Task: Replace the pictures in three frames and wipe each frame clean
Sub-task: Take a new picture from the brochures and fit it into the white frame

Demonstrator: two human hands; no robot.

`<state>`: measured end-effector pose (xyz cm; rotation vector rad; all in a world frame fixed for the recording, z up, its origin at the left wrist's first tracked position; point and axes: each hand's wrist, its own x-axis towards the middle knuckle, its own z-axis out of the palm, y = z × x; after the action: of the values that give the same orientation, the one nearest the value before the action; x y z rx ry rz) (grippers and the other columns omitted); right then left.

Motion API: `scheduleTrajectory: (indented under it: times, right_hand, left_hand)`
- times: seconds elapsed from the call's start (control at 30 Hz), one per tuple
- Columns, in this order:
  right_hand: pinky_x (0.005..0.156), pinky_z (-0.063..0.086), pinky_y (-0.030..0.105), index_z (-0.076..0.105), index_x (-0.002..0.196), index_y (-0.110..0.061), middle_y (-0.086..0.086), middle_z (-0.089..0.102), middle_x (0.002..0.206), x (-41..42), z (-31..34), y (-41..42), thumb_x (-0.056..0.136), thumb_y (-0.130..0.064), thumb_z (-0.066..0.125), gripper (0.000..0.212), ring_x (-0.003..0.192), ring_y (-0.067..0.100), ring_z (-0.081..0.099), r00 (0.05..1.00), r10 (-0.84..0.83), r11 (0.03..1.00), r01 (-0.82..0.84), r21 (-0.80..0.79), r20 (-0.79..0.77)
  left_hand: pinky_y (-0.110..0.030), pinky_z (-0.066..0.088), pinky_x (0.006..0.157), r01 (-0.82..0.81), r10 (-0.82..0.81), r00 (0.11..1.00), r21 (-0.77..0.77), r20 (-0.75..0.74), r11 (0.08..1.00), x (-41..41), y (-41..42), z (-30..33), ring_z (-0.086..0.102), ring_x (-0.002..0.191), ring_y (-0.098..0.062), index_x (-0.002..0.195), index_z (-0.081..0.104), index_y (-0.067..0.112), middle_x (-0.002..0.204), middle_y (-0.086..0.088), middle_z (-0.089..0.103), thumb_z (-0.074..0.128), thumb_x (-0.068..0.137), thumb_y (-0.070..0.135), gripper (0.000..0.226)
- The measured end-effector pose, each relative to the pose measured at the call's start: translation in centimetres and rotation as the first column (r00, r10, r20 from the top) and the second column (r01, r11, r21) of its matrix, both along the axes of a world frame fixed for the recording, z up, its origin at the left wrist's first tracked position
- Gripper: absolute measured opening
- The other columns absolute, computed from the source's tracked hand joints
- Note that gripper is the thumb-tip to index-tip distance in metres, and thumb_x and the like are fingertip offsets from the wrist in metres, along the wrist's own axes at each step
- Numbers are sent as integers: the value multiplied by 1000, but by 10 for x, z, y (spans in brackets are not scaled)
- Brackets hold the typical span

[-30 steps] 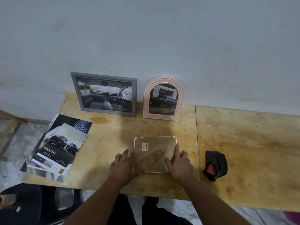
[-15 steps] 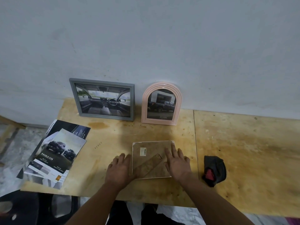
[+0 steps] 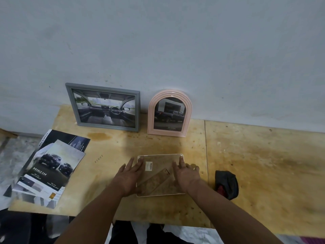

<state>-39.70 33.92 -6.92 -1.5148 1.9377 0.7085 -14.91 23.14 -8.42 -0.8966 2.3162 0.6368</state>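
A white-edged frame (image 3: 159, 160) lies face down on the wooden table (image 3: 255, 164), its brown back and folded stand showing. My left hand (image 3: 129, 175) rests on the frame's left edge with straight fingers. My right hand (image 3: 186, 175) lies flat on its right half, fingers pointing to the far corner. A grey frame (image 3: 103, 107) with a car-interior picture and a pink arched frame (image 3: 169, 113) with a dark truck picture lean upright against the wall. A black and red cloth (image 3: 226, 184) lies to the right of my right hand.
Car brochures (image 3: 47, 170) lie stacked at the table's left edge, partly overhanging it. A seam (image 3: 205, 155) runs front to back between two table boards. The grey wall (image 3: 175, 50) stands right behind the frames.
Both hands slid further up along the face-down frame, the right hand moving onto its back. The view shifted slightly downward.
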Motion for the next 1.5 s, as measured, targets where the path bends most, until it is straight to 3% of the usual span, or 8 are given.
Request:
scheduleTrajectory:
  times: [0.13, 0.33, 0.47, 0.63, 1.07, 1.17, 1.33, 1.5]
  right_hand:
    - [117, 19, 67, 5, 163, -12, 31, -10, 166, 12, 3, -10, 102, -19, 53, 78, 153, 47, 13, 998, 35, 999, -33, 41, -45]
    - [123, 1, 66, -3, 163, -12, 24, -19, 167, 4, -5, 2, 103, -31, 53, 84, 154, 39, -20, 993, 25, 998, -19, -54, 114]
    - [125, 2, 61, -8, 163, -13, 11, -33, 159, -6, -5, 8, 102, -35, 54, 89, 155, 34, -20, 984, 92, 990, -74, -120, 154]
    - [126, 3, 58, -18, 161, -20, 7, -26, 167, -11, -1, 6, 88, -52, 68, 117, 156, 27, -20, 977, 88, 993, -71, -90, 194]
    - [123, 12, 58, -18, 161, -24, 4, -33, 164, -12, -3, 3, 88, -51, 68, 116, 155, 25, -23, 982, 86, 996, -79, -49, 168]
    - [123, 16, 58, -18, 161, -23, 5, -32, 164, -12, -4, 4, 90, -46, 68, 114, 155, 25, -23, 982, 90, 995, -81, -58, 167]
    - [124, 14, 58, -18, 161, -25, 2, -36, 163, -14, -6, 6, 92, -49, 66, 112, 153, 23, -26, 979, 66, 997, -55, -62, 192]
    - [124, 9, 59, -19, 160, -29, -3, -41, 158, -17, -9, 7, 93, -47, 66, 110, 147, 18, -34, 975, 39, 998, -27, -58, 220]
  left_hand:
    - [-50, 2, 128, -42, 40, 999, 49, 31, 998, -6, 3, 5, -21, 156, -26, 159, -24, 29, 162, 10, -37, 62, 90, 60, 114]
    - [-55, 2, 128, -40, 34, 987, 35, 158, 999, -26, 5, 17, -16, 157, -32, 159, -24, 21, 165, 1, -33, 61, 93, 57, 113]
    - [-55, 5, 128, -52, 47, 987, 29, 157, 998, -24, 9, 11, -13, 158, -32, 158, -25, 20, 165, 1, -35, 62, 96, 50, 111]
    - [-54, 7, 128, -63, 60, 990, 23, 127, 998, -24, 7, 10, -10, 158, -31, 160, -20, 20, 167, 1, -30, 61, 98, 45, 106]
    - [-53, 15, 127, -50, 49, 997, 5, 57, 999, -13, 10, 1, -13, 158, -26, 159, -23, 22, 164, 4, -38, 58, 96, 56, 108]
    - [-52, 15, 127, -41, 42, 998, -35, 43, 999, -9, 12, -6, -14, 158, -25, 154, -31, 25, 160, 6, -43, 60, 94, 61, 114]
    - [-50, 14, 125, -35, 31, 999, -109, -37, 993, 3, 15, -12, -14, 158, -25, 158, -25, 28, 163, 2, -38, 51, 89, 75, 113]
    - [-62, 7, 123, -55, 49, 998, -178, -39, 982, 9, 16, -28, -23, 154, -31, 152, -34, 37, 162, -5, -41, 43, 83, 85, 114]
